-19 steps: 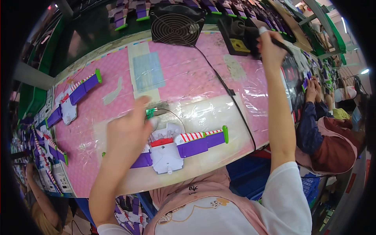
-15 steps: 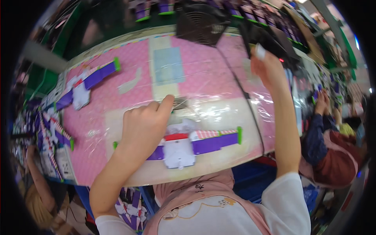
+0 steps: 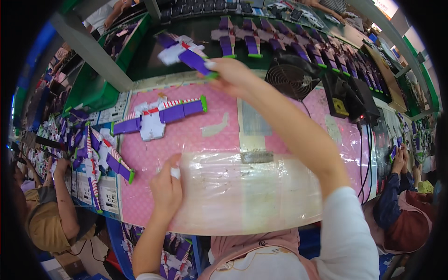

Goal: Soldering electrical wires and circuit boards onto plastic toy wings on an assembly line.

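My right hand (image 3: 228, 77) reaches across to the far side of the table. It is closed on the green tip of a toy wing assembly (image 3: 191, 57), purple with a white middle, held over the dark green belt. A white cover shows on one of its fingers. Close to the mat's middle left is my left hand (image 3: 167, 186), fingers loosely bent and partly apart, with a white cover on one digit and no object visible in it. A second wing assembly (image 3: 153, 122) with striped edges lies on the pink mat (image 3: 140, 182) beyond the left hand.
More wing assemblies (image 3: 93, 161) pile up at the left. Rows of them (image 3: 252, 44) line the belt. A black fan (image 3: 291, 79), a black box with cables (image 3: 361, 100) and a metal block (image 3: 257, 157) stand or lie about. Co-workers sit on both sides.
My right hand has swung from the right side to the far left and now holds a wing assembly. The near mat no longer has one on it. My left hand has drawn back; the view has shifted.
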Demonstrator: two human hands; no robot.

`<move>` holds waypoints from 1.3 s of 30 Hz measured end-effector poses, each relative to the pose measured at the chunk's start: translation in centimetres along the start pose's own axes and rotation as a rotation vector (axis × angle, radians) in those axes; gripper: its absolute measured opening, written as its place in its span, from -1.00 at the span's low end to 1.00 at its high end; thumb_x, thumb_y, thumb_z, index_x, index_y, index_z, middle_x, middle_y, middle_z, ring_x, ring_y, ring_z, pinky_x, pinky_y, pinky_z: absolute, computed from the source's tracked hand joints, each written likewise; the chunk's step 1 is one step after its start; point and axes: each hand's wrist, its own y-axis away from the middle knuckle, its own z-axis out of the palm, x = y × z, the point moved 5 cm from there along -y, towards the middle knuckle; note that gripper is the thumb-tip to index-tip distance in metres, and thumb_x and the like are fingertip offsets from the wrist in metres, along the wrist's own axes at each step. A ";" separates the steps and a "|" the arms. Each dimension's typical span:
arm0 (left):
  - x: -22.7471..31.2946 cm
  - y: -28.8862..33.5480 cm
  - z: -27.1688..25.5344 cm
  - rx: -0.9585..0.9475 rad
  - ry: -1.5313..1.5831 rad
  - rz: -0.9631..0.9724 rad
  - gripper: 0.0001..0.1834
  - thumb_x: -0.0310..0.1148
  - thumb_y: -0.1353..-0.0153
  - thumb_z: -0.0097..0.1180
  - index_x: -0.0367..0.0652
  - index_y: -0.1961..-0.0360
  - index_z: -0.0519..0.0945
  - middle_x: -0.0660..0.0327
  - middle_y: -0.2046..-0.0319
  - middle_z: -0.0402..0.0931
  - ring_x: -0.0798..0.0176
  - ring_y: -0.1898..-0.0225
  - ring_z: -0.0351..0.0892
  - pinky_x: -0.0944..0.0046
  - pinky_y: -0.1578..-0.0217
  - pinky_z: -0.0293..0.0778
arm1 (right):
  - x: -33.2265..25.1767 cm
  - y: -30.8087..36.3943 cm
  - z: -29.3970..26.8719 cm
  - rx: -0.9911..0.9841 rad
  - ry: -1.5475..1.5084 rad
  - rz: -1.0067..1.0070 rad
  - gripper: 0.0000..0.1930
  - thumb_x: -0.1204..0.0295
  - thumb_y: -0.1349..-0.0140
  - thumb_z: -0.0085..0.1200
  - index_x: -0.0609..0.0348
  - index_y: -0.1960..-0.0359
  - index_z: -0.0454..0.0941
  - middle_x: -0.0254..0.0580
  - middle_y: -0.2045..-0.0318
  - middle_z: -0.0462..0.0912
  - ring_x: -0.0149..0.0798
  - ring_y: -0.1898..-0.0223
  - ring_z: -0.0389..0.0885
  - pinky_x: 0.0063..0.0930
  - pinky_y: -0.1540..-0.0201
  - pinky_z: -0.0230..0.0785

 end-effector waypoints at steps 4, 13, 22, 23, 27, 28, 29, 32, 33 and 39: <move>0.6 -0.7 1.5 -0.113 0.012 -0.044 -0.67 -0.53 -0.03 -0.16 -0.13 0.16 0.50 -0.02 0.54 0.50 -0.04 0.54 0.52 0.11 0.51 0.37 | 2.3 -14.9 -4.4 0.347 -0.372 -0.048 -0.84 0.55 -0.18 -0.23 0.24 0.25 0.40 -0.07 0.51 0.53 -0.22 0.59 0.50 -0.47 0.70 0.32; -0.8 0.2 0.0 -0.099 0.040 -0.167 -0.70 -0.51 -0.06 -0.16 -0.09 0.18 0.51 0.02 0.60 0.47 -0.06 0.56 0.50 0.10 0.55 0.33 | 3.3 -3.8 1.3 0.099 0.386 0.098 -0.79 0.33 -0.17 0.00 0.25 0.34 0.43 -0.22 0.56 0.48 -0.33 0.57 0.44 -0.50 0.63 0.29; -1.1 5.4 -4.0 0.026 0.748 -0.492 -0.71 -0.32 -0.29 -0.26 -0.20 0.12 0.47 0.39 0.67 0.31 0.57 0.72 0.17 0.50 0.71 0.02 | -2.8 17.4 -1.2 -0.361 1.125 -0.092 -0.59 0.09 -0.08 0.09 0.29 0.46 0.55 -0.40 0.65 0.45 -0.54 0.58 0.35 -0.56 0.55 0.20; -0.8 6.2 -4.3 0.052 0.693 -0.508 -0.71 -0.32 -0.29 -0.26 -0.21 0.11 0.46 0.36 0.61 0.34 0.56 0.70 0.20 0.50 0.69 0.05 | -3.5 21.5 -3.2 -0.261 1.026 0.006 -0.64 0.15 -0.04 0.14 0.28 0.51 0.54 -0.42 0.68 0.44 -0.56 0.62 0.33 -0.57 0.56 0.18; 1.7 5.9 -1.9 0.014 0.306 -0.210 -0.71 -0.33 -0.29 -0.25 -0.24 0.12 0.45 0.26 0.40 0.39 0.54 0.64 0.27 0.54 0.61 0.15 | -0.1 30.8 -9.7 -0.225 1.195 0.215 -0.78 0.33 -0.05 0.15 0.26 0.41 0.56 -0.27 0.63 0.52 -0.32 0.61 0.47 -0.49 0.52 0.29; 3.2 4.7 -0.9 -0.026 0.146 -0.031 -0.71 -0.33 -0.29 -0.25 -0.25 0.13 0.45 0.25 0.35 0.38 0.54 0.62 0.28 0.55 0.58 0.17 | 0.7 31.2 -9.8 -0.213 1.341 0.189 -0.79 0.35 -0.03 0.15 0.25 0.40 0.56 -0.18 0.58 0.55 -0.20 0.55 0.51 -0.45 0.47 0.31; 4.2 4.1 0.0 -0.091 0.178 -0.054 -0.76 -0.34 -0.29 -0.21 -0.27 0.19 0.45 0.29 0.44 0.37 0.55 0.57 0.29 0.55 0.52 0.20 | -0.1 30.8 -8.5 -0.067 1.652 -0.294 -0.81 0.39 0.01 0.14 0.24 0.38 0.55 -0.04 0.45 0.54 -0.04 0.40 0.50 -0.34 0.37 0.33; 5.4 4.1 1.3 -0.455 0.637 -0.502 -0.80 -0.36 -0.29 -0.15 -0.26 0.21 0.44 0.34 0.53 0.35 0.56 0.58 0.27 0.53 0.55 0.18 | 0.2 25.9 -3.4 -0.035 1.334 -0.604 -0.79 0.37 0.00 0.10 0.25 0.39 0.54 -0.01 0.42 0.52 -0.04 0.34 0.49 -0.26 0.33 0.33; 6.0 3.8 1.3 -0.468 0.655 -0.504 -0.83 -0.38 -0.27 -0.11 -0.25 0.21 0.43 0.39 0.62 0.32 0.56 0.59 0.25 0.53 0.56 0.18 | 1.1 23.8 -1.8 -0.106 1.242 -0.641 -0.81 0.37 -0.01 0.08 0.26 0.41 0.54 -0.01 0.44 0.52 -0.04 0.36 0.50 -0.25 0.33 0.33; 8.2 3.5 -1.6 -0.482 0.322 -0.377 -0.88 -0.46 -0.18 -0.06 -0.26 0.32 0.50 0.25 0.64 0.37 0.46 0.62 0.32 0.47 0.56 0.23 | 3.2 23.4 -0.7 -0.119 0.930 -0.643 -0.84 0.58 0.06 0.03 0.28 0.38 0.55 -0.10 0.49 0.54 -0.12 0.48 0.45 -0.34 0.41 0.29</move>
